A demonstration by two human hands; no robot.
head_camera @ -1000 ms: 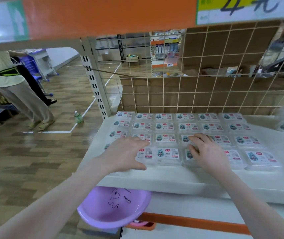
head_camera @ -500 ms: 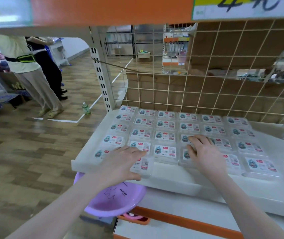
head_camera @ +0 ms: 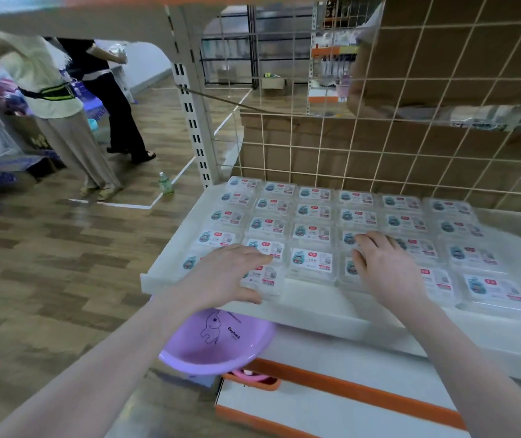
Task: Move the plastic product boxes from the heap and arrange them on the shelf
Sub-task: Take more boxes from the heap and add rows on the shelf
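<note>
Several clear plastic product boxes (head_camera: 312,233) with blue and red labels lie flat in rows on the white shelf (head_camera: 316,314). My left hand (head_camera: 224,273) lies flat with straight fingers on the front-left boxes, its thumb at the front edge of one box (head_camera: 264,278). My right hand (head_camera: 385,267) rests flat, fingers spread, on boxes in the middle of the front rows. Neither hand curls round a box. The boxes under the palms are partly hidden. No heap is in view.
A wire grid (head_camera: 411,128) backs the shelf and a white upright post (head_camera: 189,99) stands at its left. A purple basin (head_camera: 215,343) sits below the shelf edge. Two people (head_camera: 63,115) stand on the wooden floor at left, near a green bottle (head_camera: 166,184).
The view has swung left and down. My left hand slid toward the shelf's front-left corner onto the front boxes. My right hand stays flat on the middle boxes.
</note>
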